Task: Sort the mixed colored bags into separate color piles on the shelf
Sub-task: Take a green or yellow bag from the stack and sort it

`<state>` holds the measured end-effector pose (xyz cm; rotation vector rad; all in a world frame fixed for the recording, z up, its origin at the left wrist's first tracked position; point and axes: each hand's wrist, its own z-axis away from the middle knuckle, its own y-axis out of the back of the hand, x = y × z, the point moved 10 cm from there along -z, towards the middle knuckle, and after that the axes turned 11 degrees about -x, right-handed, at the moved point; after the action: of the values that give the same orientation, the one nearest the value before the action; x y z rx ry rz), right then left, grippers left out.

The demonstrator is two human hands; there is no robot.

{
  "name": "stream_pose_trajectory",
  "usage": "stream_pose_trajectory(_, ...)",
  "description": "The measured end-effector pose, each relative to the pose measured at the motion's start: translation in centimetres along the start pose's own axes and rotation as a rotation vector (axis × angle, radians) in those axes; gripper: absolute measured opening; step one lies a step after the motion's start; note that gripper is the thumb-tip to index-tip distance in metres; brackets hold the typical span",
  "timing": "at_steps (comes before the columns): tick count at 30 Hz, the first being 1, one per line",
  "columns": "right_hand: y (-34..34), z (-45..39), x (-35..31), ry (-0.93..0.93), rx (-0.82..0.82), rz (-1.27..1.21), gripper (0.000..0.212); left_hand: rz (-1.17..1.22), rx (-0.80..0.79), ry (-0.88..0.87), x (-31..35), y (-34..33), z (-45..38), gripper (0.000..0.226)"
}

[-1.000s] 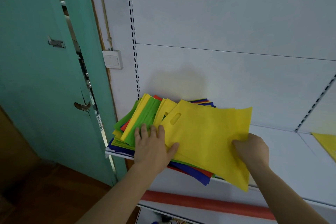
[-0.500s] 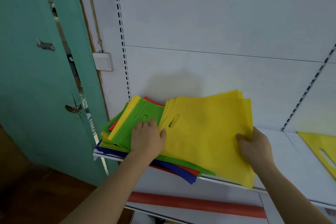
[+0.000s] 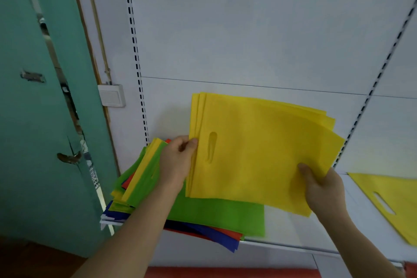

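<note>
Several yellow bags (image 3: 259, 153), fanned at their edges, lifted clear above the mixed pile (image 3: 191, 210).

Far left: teal door (image 3: 33, 119), then a white switch (image 3: 111, 95) on the wall beside the slotted upright.

Next, the mixed pile at the left end of the shelf (image 3: 293, 228): green on top, yellow, red and blue edges poking out beneath, some overhanging the front lip.

Left hand (image 3: 178, 160) pinching the stack's left edge, thumb tip in front just beside the die-cut handle slot (image 3: 212, 149), fingers hidden behind.

Right hand (image 3: 322, 187) gripping the stack's lower right corner, thumb on the front face, fingers hidden behind.

Far right: one yellow bag (image 3: 388, 201) flat on the next shelf section, apparently the start of the yellow pile and the likely destination.

Handling, as a judgement: thin non-woven fabric, very light, limp, sagging wherever unsupported; layers likely to slide over each other, as the splayed right edges suggest. Best held at two opposite edges, as now, squeezing all layers together; the edge by the slot gives a firm pinch. Laid down flat rather than dropped, to keep the layers from scattering.
</note>
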<state>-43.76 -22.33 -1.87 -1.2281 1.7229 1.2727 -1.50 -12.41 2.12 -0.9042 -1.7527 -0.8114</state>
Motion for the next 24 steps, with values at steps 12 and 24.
stream_pose_trajectory(12, -3.4, 2.2, -1.8, -0.053, -0.055, -0.065, 0.017, -0.042, -0.272, 0.008, -2.4, -3.3, 1.1, 0.017)
stream_pose_trajectory(24, 1.6, 3.1, -0.9, -0.017, -0.032, 0.053, 0.010, -0.173, -0.161, -0.105, -0.9, -6.4, 1.4, 0.014)
